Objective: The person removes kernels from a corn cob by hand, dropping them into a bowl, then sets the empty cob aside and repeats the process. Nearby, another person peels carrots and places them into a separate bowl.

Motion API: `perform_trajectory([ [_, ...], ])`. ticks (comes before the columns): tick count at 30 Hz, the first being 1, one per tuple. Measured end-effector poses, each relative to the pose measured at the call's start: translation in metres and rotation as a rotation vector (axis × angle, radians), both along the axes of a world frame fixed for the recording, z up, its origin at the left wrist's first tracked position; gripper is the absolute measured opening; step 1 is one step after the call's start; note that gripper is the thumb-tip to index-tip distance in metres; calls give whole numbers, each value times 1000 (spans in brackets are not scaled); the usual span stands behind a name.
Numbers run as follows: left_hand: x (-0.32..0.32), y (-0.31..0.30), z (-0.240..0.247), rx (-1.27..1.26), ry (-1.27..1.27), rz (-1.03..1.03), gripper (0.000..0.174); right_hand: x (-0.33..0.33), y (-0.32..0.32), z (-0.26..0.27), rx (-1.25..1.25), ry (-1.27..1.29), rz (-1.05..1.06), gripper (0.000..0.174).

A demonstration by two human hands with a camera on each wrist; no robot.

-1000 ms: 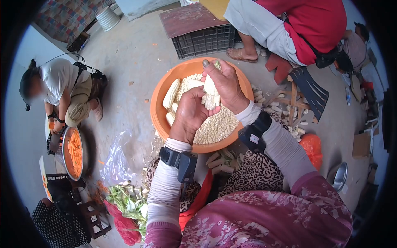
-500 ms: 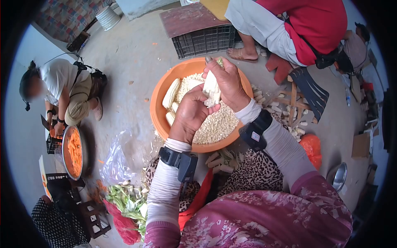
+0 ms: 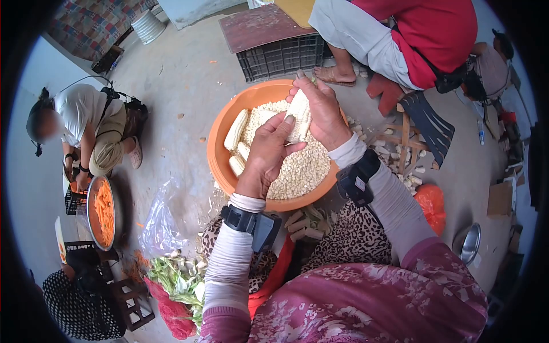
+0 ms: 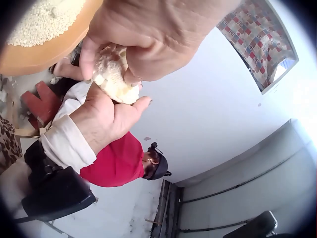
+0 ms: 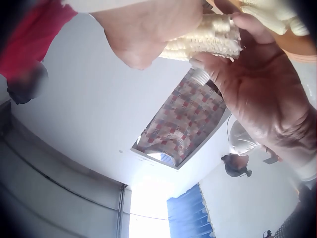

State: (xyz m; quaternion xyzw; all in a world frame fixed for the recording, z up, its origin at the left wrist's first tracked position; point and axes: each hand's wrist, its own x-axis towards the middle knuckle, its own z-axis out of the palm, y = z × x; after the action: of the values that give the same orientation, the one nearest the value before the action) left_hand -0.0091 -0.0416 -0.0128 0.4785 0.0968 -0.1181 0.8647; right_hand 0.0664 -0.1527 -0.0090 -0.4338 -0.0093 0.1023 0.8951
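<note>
A white corn cob (image 3: 299, 114), partly stripped of kernels, is held between both hands over the orange basin (image 3: 219, 163). My right hand (image 3: 326, 117) grips its upper part, with the thumb along the cob. Lower down, my left hand (image 3: 267, 150) pinches the cob, its thumb pressed on the kernels. The right wrist view shows rows of kernels on the cob (image 5: 213, 39) and a bare stretch near the left hand (image 5: 267, 91). Loose kernels (image 3: 300, 176) fill much of the basin, and several whole cobs (image 3: 236, 130) lie along its left side.
Stripped cobs (image 3: 394, 154) are scattered on the floor to the right. Husks (image 3: 180, 280) and a clear plastic bag (image 3: 163, 220) lie at the left. A person (image 3: 94, 120) squats by a bowl of orange pieces (image 3: 104, 211); another in red (image 3: 429, 40) sits beyond the basin.
The right hand has moved slightly right and down, and the cob now tilts more to the right. The left thumb has shifted up onto the cob's face.
</note>
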Motion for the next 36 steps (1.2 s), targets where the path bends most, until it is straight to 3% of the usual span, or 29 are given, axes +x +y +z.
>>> perform_trajectory([
  [11, 3, 9, -1, -124, 69, -67, 34, -10, 4, 1, -253, -239, 44, 26],
  [24, -1, 5, 3, -201, 23, -34, 30, -4, 3, 2, -85, -80, 3, 27],
  [26, -2, 1, 8, -100, 18, 11, 24, -4, 3, 2, -84, -99, 2, 28],
  [36, -1, -4, 0, 42, 11, 44, 27, -4, 1, 0, -55, -29, 1, 27],
])
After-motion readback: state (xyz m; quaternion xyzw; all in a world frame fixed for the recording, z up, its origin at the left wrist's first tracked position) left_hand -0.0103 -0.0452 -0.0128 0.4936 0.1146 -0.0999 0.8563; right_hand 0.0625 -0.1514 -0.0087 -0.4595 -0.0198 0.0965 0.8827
